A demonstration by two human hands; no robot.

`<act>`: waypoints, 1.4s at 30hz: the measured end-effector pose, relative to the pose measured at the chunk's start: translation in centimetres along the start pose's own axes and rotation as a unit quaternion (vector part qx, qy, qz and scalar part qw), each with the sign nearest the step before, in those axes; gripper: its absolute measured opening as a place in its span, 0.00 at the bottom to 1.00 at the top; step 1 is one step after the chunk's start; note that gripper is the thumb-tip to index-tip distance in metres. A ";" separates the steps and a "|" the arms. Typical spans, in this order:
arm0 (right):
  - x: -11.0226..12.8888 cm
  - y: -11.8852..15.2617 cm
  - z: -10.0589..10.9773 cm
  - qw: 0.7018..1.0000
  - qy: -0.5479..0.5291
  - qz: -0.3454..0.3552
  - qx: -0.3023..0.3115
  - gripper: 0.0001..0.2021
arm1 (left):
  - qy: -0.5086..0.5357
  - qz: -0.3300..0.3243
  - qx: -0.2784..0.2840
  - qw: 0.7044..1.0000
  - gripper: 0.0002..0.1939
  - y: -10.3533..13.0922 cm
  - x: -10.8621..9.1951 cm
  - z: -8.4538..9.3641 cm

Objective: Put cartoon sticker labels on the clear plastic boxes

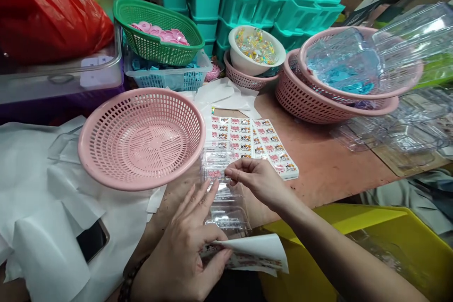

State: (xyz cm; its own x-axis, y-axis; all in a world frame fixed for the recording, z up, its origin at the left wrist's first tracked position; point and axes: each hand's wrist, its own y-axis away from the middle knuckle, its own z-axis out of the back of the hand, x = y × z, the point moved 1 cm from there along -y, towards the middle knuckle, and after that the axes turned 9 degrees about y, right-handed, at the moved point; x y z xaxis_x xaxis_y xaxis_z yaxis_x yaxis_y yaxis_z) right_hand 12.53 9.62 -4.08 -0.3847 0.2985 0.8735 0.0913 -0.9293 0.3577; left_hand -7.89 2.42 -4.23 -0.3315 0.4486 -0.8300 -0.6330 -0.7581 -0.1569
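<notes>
A clear plastic box (pixel 226 214) lies in front of me on the table. My right hand (pixel 260 181) pinches the right end of a small printed sticker (pixel 214 174) at the box's far part. The fingertips of my left hand (pixel 193 240) rest beside that sticker. Between its thumb and index finger, my left hand also holds a curled sticker sheet (pixel 256 250), its white backing turned up. Just beyond the box sits a stack of sticker sheets (pixel 244 137) printed with pink lettering and small cat pictures.
A pink basket (pixel 141 99) stands to the left, near white backing sheets (pixel 46 240) and a phone (pixel 94 241). Farther back are a green basket (pixel 159 56), a white bowl (pixel 240 54) and stacked teal bins (pixel 247 7). Nested pink baskets (pixel 307 104) and a yellow bin (pixel 354 214) are right.
</notes>
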 end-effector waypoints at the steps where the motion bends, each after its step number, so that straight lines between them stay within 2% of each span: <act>1: 0.1 0.0 0.0 1.000 0.007 0.000 0.000 0.17 | 0.006 0.001 0.006 1.000 0.01 -0.2 0.1 -0.1; 4: 0.0 0.1 -0.3 0.999 0.037 0.012 -0.004 0.17 | 0.016 0.008 0.025 1.000 0.01 -0.7 0.6 -0.5; 7: -0.2 0.4 -0.8 0.990 0.125 0.054 -0.045 0.18 | 0.009 0.024 0.040 0.999 0.01 -1.1 0.9 -0.7; 9: -0.4 0.8 -1.0 0.961 0.241 0.088 -0.100 0.19 | 0.005 0.037 0.052 0.998 0.02 -1.2 1.0 -0.7; 12: -0.5 1.8 -0.6 0.888 0.400 0.113 -0.195 0.19 | 0.005 0.046 0.064 0.997 0.02 -1.4 1.0 -0.5; 14: -0.3 3.0 0.2 0.862 0.425 0.125 -0.246 0.21 | 0.001 0.042 0.062 0.997 0.02 -1.4 0.8 -0.2; 15: 0.0 3.8 0.6 0.866 0.410 0.141 -0.249 0.21 | -0.003 0.035 0.058 0.998 0.02 -1.3 0.7 -0.1; 16: 0.2 4.7 0.8 0.880 0.384 0.166 -0.226 0.22 | -0.007 0.026 0.051 0.998 0.02 -1.2 0.5 0.0; 17: 0.5 5.8 1.0 0.898 0.353 0.195 -0.177 0.22 | -0.012 0.015 0.040 0.999 0.02 -1.0 0.2 0.0; 20: 0.7 8.8 0.8 0.925 0.288 0.249 0.000 0.12 | 0.003 -0.011 -0.015 1.000 0.02 0.1 -0.5 0.1; 22: 0.3 10.4 0.6 0.931 0.281 0.230 0.033 0.07 | 0.053 0.012 -0.059 0.997 0.04 1.2 -0.6 0.0; 25: -0.5 12.2 0.3 0.932 0.303 0.194 0.042 0.06 | 0.152 0.096 -0.090 0.980 0.05 2.7 -0.6 -0.6; 26: -0.7 12.7 0.2 0.925 0.323 0.194 0.042 0.03 | 0.174 0.118 -0.086 0.974 0.05 3.1 -0.6 -0.8; 29: -0.8 14.2 -0.5 0.895 0.383 0.227 0.013 0.13 | 0.212 0.140 -0.048 0.966 0.06 4.0 -0.8 -1.5; 30: -0.8 14.6 -0.8 0.890 0.387 0.242 0.002 0.13 | 0.220 0.142 -0.036 0.964 0.08 4.2 -1.0 -1.7; 32: -0.9 15.2 -1.3 0.892 0.368 0.262 -0.012 0.05 | 0.237 0.155 -0.028 0.959 0.12 4.6 -1.2 -2.1; 36: -1.5 15.8 -1.9 0.910 0.319 0.265 -0.020 0.05 | 0.300 0.205 -0.036 0.931 0.15 5.0 -1.2 -2.9; 38: -2.0 15.8 -2.2 0.907 0.320 0.272 -0.027 0.05 | 0.337 0.222 -0.033 0.914 0.14 5.1 -1.1 -3.3; 40: -2.5 15.9 -2.4 0.892 0.334 0.299 -0.054 0.06 | 0.364 0.239 -0.039 0.899 0.14 5.2 -0.9 -3.8; 42: -2.9 16.1 -2.7 0.866 0.349 0.344 -0.100 0.07 | 0.393 0.264 -0.040 0.880 0.17 5.2 -0.7 -4.1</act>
State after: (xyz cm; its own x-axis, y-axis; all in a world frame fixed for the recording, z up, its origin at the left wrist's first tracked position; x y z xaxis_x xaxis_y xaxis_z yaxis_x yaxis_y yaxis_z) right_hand 12.66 -6.74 -1.74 -0.7698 -0.4808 0.4199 0.3861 -0.8745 -0.2936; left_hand -8.06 -3.77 -6.68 0.0425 -0.4182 -0.9074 -0.4741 -0.8079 0.3501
